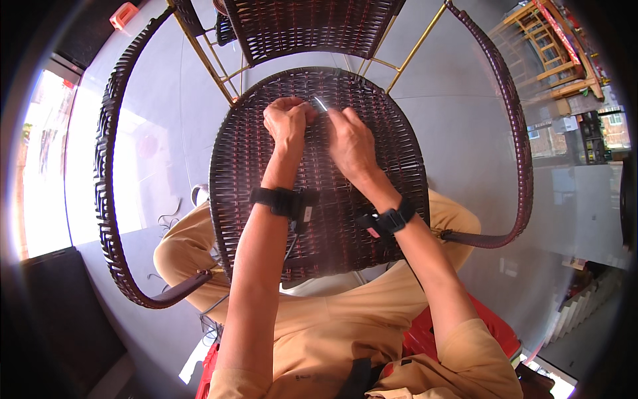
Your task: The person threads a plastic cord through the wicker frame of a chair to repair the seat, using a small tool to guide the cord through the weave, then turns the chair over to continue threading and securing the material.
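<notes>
A dark brown and red woven seat [392,139] of a wicker chair lies in front of me, with both my hands over its upper middle. My left hand [287,123] has its fingers pinched together; what they hold is hidden. Close to its fingertips is a thin silver tool [321,103], gripped by my right hand [351,143], which is slightly blurred. The woven backrest [312,26] rises beyond the seat on a gold metal frame [415,46].
Curved woven armrests run down the left [113,159] and right [517,153] of the seat. A small red stool [123,14] stands at the upper left, stacked wooden frames [551,60] at the upper right. Beneath me is a red seat [495,332]. Loose cords lie at the lower left.
</notes>
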Motion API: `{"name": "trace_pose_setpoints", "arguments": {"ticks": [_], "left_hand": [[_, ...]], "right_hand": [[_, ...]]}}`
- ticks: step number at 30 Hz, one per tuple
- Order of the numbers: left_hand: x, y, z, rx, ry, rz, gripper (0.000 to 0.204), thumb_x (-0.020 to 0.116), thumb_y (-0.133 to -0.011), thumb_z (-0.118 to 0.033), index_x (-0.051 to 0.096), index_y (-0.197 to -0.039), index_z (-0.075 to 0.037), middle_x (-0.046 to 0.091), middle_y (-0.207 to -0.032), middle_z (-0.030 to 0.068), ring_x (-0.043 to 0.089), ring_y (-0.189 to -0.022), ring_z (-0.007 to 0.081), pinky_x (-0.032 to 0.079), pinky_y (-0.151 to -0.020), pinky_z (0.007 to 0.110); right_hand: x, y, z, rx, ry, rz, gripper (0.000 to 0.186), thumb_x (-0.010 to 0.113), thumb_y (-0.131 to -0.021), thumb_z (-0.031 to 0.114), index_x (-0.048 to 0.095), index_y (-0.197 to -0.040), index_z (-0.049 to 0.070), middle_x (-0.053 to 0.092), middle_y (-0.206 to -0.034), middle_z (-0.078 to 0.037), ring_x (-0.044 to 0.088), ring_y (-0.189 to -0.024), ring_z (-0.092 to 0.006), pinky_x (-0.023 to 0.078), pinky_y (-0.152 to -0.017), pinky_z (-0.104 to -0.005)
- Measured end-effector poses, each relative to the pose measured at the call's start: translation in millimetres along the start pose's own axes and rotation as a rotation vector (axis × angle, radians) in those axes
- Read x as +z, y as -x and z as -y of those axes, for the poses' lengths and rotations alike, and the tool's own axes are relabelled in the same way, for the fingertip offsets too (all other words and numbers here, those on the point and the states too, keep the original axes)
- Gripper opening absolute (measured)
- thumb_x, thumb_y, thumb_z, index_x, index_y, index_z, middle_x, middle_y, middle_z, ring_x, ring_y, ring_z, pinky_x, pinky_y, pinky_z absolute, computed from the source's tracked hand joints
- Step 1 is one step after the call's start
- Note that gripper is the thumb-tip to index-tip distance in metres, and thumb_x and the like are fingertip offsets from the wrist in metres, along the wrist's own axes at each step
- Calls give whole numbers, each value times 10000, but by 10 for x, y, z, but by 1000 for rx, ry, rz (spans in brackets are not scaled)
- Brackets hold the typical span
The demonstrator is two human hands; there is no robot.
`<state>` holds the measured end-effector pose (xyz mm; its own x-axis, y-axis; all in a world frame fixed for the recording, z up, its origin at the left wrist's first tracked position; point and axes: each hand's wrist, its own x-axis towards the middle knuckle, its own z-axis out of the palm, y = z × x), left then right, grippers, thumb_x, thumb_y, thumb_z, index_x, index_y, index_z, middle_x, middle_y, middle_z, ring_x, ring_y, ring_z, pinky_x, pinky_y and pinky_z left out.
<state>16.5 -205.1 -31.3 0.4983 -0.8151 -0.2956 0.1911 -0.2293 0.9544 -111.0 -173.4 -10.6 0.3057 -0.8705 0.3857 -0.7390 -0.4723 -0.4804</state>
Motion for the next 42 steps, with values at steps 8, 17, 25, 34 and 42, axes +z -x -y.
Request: {"name": "trace_pose_setpoints", "arguments": {"ticks": [8,17,25,34,42], "left_hand": [[4,60,-56,17,17,5,145,626,-724,11,579,-855,53,643,-717,111,635,-588,155,508,-519,218],[1,83,-17,21,86,44,157,628,-721,20,571,-863,53,640,-726,106,632,-592,150,514,-524,218],[-8,92,-34,15,105,55,171,629,-727,18,570,-884,53,640,-738,111,638,-611,153,516,-533,220],[6,98,18,133,-22,85,359,602,-731,31,581,-1089,15,608,-678,47,604,-563,113,506,-528,211],[-11,119,36,240,-180,117,450,548,-754,14,554,-1197,-65,601,-646,37,619,-564,108,475,-511,206]], "right_hand": [[-200,-357,-23,-68,18,54,25,540,-749,18,528,-761,0,518,-745,-154,553,-673,-350,456,-606,-426],[-201,-456,-35,-34,24,137,122,548,-749,14,578,-864,-13,555,-790,-183,569,-738,-350,466,-672,-417],[-287,-582,-9,-41,76,265,231,567,-758,18,611,-981,-27,590,-855,-212,587,-802,-353,476,-723,-404],[84,-144,-164,-156,23,-35,344,509,-747,-58,533,-1088,-17,495,-804,-148,552,-666,-315,465,-558,-383],[118,-92,-184,-179,-14,-85,375,510,-764,-74,536,-1128,12,548,-860,-141,593,-713,-311,496,-579,-371]]}}
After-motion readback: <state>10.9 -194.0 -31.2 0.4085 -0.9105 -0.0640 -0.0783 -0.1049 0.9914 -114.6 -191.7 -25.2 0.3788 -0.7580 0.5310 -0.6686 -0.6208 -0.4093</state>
